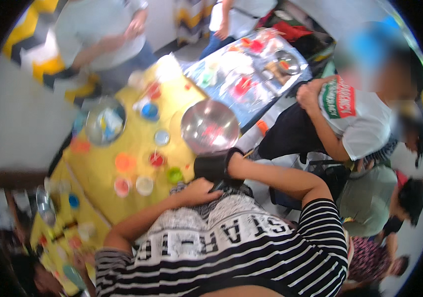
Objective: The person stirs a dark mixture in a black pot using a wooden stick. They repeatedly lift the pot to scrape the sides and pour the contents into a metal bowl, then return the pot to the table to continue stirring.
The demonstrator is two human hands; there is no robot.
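Note:
The picture is blurred. My right hand is covered by a black glove and hovers at the near edge of the yellow table, just below a large metal bowl. My left hand is bare and lies against my striped shirt. Its fingers are curled onto the lower edge of the black glove. Whether the gloved fingers are open or closed is hidden. A small green cup stands just left of the gloved hand.
Small cups of orange, red, white and blue colour dot the yellow table, and a second metal bowl sits far left. A blue-covered table stands beyond. Several people stand or crouch around, one in a white shirt close on my right.

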